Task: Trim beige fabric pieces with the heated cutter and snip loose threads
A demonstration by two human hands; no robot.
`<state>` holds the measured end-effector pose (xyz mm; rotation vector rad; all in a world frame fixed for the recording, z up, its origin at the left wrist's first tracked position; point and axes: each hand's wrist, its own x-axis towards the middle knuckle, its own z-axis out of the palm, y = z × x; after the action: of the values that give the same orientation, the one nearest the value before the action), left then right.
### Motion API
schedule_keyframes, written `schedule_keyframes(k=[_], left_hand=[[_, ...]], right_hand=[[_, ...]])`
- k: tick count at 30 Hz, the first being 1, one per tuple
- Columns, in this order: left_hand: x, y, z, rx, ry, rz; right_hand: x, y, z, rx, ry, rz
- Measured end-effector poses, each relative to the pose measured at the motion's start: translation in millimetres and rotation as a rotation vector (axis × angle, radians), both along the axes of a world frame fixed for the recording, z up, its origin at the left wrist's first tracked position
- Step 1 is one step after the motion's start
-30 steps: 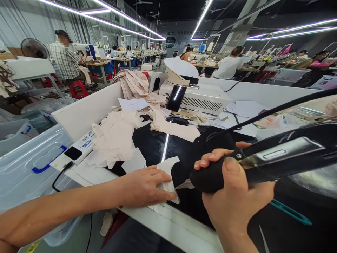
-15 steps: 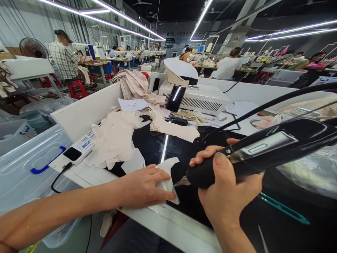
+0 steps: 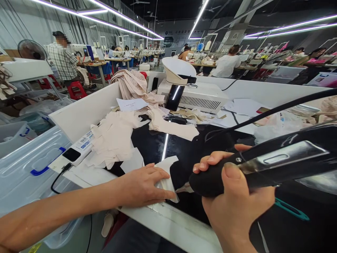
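My left hand [image 3: 147, 184] grips a small stack of white fabric pieces [image 3: 167, 170] near the front edge of the black work surface. Its fingers bend over the stack and hide part of it. Wrapped around a corded black handheld power tool [image 3: 210, 177] is my right hand [image 3: 237, 200], with the thumb on top. The tool's narrow metal tip [image 3: 186, 188] points left, close against the stack's right edge; whether it touches, I cannot tell. Just left of the stack, a flat white piece [image 3: 133, 160] lies on the surface.
A heap of cream fabric pieces [image 3: 113, 135] lies left, and a curved cream stack [image 3: 173, 127] lies farther back. Behind stand a phone [image 3: 174, 97] and a white vented box [image 3: 200, 98]. A teal tool [image 3: 291, 209] and a pointed metal blade [image 3: 262, 236] lie right. The tool's cord [image 3: 265, 114] arches overhead.
My right hand and the power tool have shifted right and slightly down, while the tip stays by the stack's edge. My left hand and the stack have barely moved.
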<state>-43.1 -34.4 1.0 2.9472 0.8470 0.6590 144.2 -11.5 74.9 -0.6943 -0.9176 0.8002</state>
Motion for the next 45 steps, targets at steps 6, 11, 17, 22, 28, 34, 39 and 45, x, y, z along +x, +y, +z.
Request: schedule_keyframes(k=[6, 11, 17, 22, 28, 34, 39, 45], left_hand=[[0, 1, 0.6, 0.006, -0.015, -0.007], [-1, 0, -1.2, -0.032, 0.001, 0.013], [8, -32, 0.2, -0.05, 0.083, 0.143], [10, -41, 4.8, 0.033, 0.036, 0.166], [12, -13, 9.4, 0.055, 0.028, 0.01], [3, 2, 4.6, 0.023, 0.022, 0.002], [-6, 6, 1.1, 0.006, -0.014, -0.016], [-8, 6, 0.5, -0.004, -0.031, -0.016]], right_hand=[[0, 0, -3.2, 0.008, -0.019, 0.011], [-1, 0, -5.9, 0.009, -0.031, 0.0], [1, -5, -6.1, 0.025, -0.06, 0.034], [2, -8, -7.1, 0.048, -0.068, 0.036], [5, -5, -9.7, 0.032, -0.074, 0.043], [4, -4, -9.5, 0.04, -0.078, 0.038], [3, -3, -6.3, 0.036, -0.07, 0.033], [-2, -1, -0.1, 0.004, -0.05, 0.025]])
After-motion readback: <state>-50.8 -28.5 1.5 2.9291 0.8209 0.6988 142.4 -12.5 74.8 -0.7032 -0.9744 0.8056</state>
